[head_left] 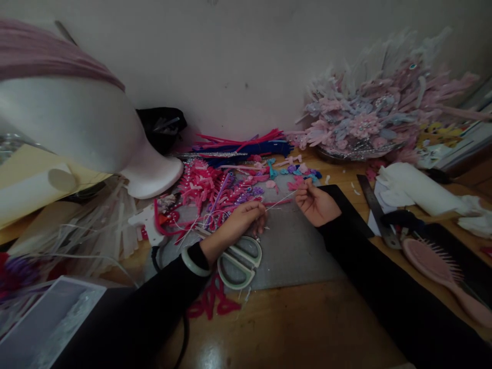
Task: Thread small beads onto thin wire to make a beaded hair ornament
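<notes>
While the right hand (pixel 317 205) pinches a thin white thread (pixel 282 199) between thumb and fingertips, the left hand (pixel 248 218) has curled fingers closed on it too. Thread runs straight between both, above a flat grey mat (pixel 295 256). Pale-green-handled scissors (pixel 240 263) lie just below the left hand; fuzzy pink stems (pixel 202 182) pile beyond.

We cannot make out the fingers' grip on the thread (pixel 283 199) inside the left hand (pixel 247 218), whose wrist (pixel 210 248) hides part of the scissors (pixel 240 262), while the left edge crops our dummy head (pixel 77 120) and box (pixel 77 288).
</notes>
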### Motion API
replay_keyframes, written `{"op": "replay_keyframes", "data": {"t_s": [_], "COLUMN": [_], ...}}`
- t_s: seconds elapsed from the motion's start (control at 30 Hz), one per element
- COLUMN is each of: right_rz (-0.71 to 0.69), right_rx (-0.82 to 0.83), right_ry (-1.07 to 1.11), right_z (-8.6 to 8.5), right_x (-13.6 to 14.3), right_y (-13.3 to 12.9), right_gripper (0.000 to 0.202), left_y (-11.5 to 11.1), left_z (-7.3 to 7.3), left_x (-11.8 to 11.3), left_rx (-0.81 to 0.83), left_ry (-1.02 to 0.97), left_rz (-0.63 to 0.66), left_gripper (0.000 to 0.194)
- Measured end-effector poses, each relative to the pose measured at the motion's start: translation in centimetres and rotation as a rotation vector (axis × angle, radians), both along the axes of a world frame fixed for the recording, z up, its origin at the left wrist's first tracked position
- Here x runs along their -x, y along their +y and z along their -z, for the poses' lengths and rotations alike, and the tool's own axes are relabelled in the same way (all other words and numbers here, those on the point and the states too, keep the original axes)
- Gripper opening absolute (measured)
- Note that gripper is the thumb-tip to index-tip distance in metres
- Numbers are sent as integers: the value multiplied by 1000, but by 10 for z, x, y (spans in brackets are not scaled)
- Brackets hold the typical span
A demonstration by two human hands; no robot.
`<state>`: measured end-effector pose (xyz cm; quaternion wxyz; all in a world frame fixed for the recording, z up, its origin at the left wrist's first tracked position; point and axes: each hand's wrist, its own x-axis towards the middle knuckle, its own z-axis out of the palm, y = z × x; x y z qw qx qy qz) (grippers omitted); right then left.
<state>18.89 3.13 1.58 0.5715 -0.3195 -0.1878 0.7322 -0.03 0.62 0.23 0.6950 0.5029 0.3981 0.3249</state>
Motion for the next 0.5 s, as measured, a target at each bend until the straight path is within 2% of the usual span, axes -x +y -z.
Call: {"op": "replay_keyframes", "data": {"t_s": [0.27,0.5], "right_rz": [23,14], "right_rx": [12,-54], "right_ry": [16,-50], "right_z": [3,7], "right_x": [-4,-9], "right_y": [3,6], "right_gripper": [16,15], "left_y": [0,1], "left_z": [-2,-1], "left_x": [1,1], "left_rx": [33,38], "left_ry": [-11,17], "left_rz": [23,-6], "left_gripper": [15,15]}}
